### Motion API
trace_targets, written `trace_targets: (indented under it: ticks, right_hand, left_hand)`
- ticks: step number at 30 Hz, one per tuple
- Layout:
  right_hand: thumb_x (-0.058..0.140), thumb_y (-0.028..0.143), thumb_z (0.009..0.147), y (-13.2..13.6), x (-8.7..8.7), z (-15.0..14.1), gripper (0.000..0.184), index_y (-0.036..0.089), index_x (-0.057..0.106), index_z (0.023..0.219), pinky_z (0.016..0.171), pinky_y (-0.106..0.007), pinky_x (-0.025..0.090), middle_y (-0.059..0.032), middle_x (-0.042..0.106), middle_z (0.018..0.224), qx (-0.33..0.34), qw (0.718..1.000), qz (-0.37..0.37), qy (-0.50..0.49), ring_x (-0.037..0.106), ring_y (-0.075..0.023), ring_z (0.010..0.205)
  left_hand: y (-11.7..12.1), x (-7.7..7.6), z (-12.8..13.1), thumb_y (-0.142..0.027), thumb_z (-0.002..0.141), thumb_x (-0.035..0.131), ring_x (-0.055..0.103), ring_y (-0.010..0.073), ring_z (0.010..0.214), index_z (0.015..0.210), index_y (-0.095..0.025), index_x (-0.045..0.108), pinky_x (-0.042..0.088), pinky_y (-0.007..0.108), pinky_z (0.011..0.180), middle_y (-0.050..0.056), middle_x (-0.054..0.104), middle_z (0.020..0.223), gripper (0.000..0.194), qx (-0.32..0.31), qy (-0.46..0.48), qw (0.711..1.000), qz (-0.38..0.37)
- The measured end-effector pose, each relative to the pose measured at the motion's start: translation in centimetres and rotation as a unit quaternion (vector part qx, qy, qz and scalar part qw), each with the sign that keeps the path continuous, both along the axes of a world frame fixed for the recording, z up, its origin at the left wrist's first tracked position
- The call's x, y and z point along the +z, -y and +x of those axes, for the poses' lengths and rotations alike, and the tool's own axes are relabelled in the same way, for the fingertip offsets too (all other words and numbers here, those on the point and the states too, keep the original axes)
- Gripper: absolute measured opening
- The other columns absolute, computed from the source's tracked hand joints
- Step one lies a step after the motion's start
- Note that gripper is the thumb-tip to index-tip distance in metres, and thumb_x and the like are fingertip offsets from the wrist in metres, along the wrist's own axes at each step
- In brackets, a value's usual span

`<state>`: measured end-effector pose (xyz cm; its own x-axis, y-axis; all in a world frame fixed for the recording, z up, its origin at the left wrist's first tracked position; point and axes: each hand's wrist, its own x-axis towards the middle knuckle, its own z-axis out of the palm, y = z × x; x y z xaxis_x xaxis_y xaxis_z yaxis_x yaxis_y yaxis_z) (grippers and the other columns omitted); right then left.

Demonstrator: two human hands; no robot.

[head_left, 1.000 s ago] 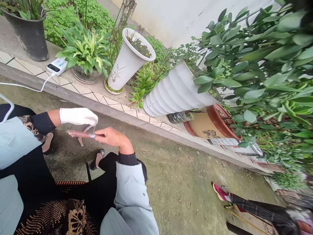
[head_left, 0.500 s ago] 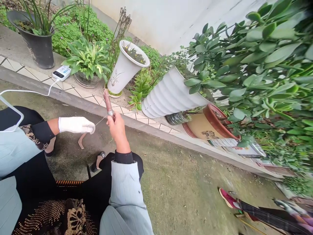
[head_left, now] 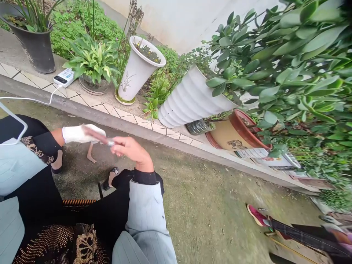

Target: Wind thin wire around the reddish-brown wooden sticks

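My right hand [head_left: 129, 148] is closed round the lower end of a brown stick [head_left: 95, 132], blurred by motion. Silvery thin wire [head_left: 110, 143] is wound on the stick just beside my fingers. The stick tilts left and crosses in front of my left hand [head_left: 75, 134], which wears a white glove. That gloved hand is closed, its fingertips partly behind the stick. The wire's free length between the hands cannot be made out now. Below the glove hangs or lies a bent brownish strip [head_left: 90, 153]; whether it touches the hand is unclear.
A tiled ledge [head_left: 126, 116] bears a dark pot [head_left: 38, 47], a leafy plant [head_left: 93, 60], a white pot [head_left: 136, 73], a ribbed white planter [head_left: 189, 101] and a tan pot [head_left: 224, 137]. A white device [head_left: 63, 77] has a cable. Another person's red shoe [head_left: 255, 215] is at right.
The stick has swung from nearly upright to a leftward tilt, and my right wrist has turned with it. The wire stretched between my hands no longer shows. My left hand stays almost in place.
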<state>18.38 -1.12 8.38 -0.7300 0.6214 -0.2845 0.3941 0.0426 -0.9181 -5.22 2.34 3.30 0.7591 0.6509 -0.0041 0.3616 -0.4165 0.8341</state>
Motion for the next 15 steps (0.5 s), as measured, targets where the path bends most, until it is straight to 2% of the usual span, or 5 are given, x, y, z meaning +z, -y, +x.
trace_targets:
  ticks: [2,4,8,11,15]
  right_hand:
    - [0.054,0.039,0.083,-0.4,0.2,0.8,0.023,0.017,0.055,0.080,0.053,-0.019,0.037,0.0017,0.055,0.070,-0.172,0.982,0.050,-0.060,0.046,-0.0070,0.055]
    - [0.051,0.041,0.083,-1.1,-0.1,1.2,0.024,0.017,0.053,0.079,0.051,-0.020,0.037,0.0011,0.054,0.070,-0.283,0.952,0.080,-0.088,0.045,-0.0072,0.054]
    - [0.043,0.039,0.087,-3.0,-1.4,0.8,0.025,0.018,0.056,0.085,0.053,-0.022,0.038,-0.0016,0.058,0.074,-0.377,0.918,0.124,0.020,0.048,-0.0097,0.056]
    - [0.050,0.036,0.085,-3.6,-2.1,0.0,0.022,0.017,0.061,0.084,0.059,-0.024,0.038,-0.0037,0.062,0.074,-0.305,0.911,0.168,0.220,0.053,-0.0132,0.063]
    - [0.052,0.030,0.085,-2.7,-2.1,-1.1,0.020,0.016,0.063,0.077,0.060,-0.024,0.037,-0.0019,0.061,0.066,-0.026,0.950,0.091,0.297,0.053,-0.0117,0.060]
  left_hand:
    - [-0.1,-0.2,0.1,-0.042,0.092,0.041,0.050,0.0123,0.065,0.089,-0.012,0.061,0.041,0.021,0.062,0.004,0.062,0.078,0.036,-0.037,-0.020,0.999,-0.028]
    - [0.0,-0.1,0.1,-0.040,0.092,0.041,0.051,0.0129,0.065,0.088,-0.014,0.062,0.040,0.021,0.062,0.003,0.062,0.078,0.034,-0.062,-0.049,0.996,-0.032]
    - [1.0,1.7,-0.2,-0.038,0.089,0.045,0.053,0.0150,0.067,0.085,-0.017,0.064,0.041,0.022,0.063,0.003,0.064,0.078,0.029,-0.095,-0.056,0.993,-0.048]
    - [1.5,3.5,-0.7,-0.039,0.087,0.048,0.054,0.0152,0.066,0.083,-0.018,0.066,0.041,0.022,0.063,0.003,0.065,0.077,0.027,-0.073,-0.050,0.995,-0.054]
    - [1.0,4.2,-2.1,-0.039,0.085,0.047,0.054,0.0139,0.069,0.083,-0.018,0.066,0.041,0.021,0.068,0.000,0.064,0.077,0.028,0.030,-0.064,0.997,0.031]
